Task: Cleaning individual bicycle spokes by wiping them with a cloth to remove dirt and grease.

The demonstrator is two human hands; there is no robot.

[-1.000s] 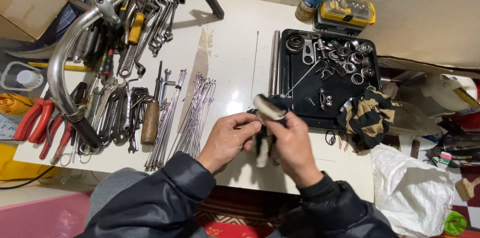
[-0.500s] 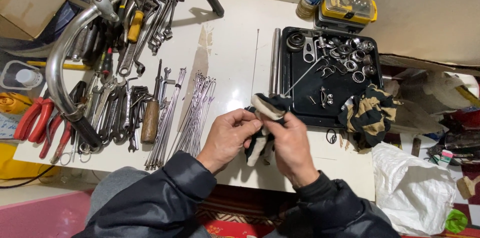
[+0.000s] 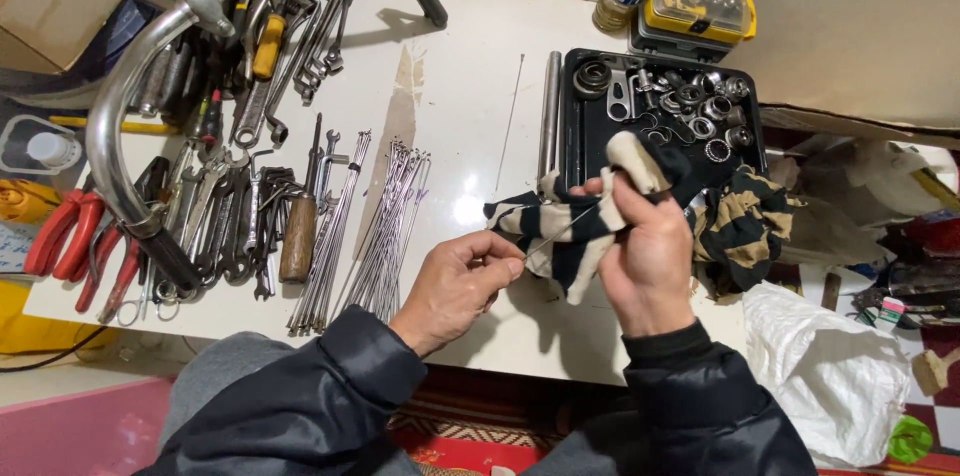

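As against a second ago, rag (image 3: pixel 590 221) slid up along spoke (image 3: pixel 553 233), away from left hand (image 3: pixel 462 281); bare wire now showing between the two. Reads as a wipe stroke partway along its length. Right hand (image 3: pixel 645 256) clamped round rag and spoke, over near edge of tray (image 3: pixel 575 151). Left hand pinched shut on near end of spoke, above table (image 3: pixel 470 126). Far end of spoke buried in rag, can't see it. Spoke thin, hard to trace where it enters cloth. Second striped cloth (image 3: pixel 740 221) at tray's right corner covers some parts. Spoke bundle (image 3: pixel 385 236) just left of left hand.
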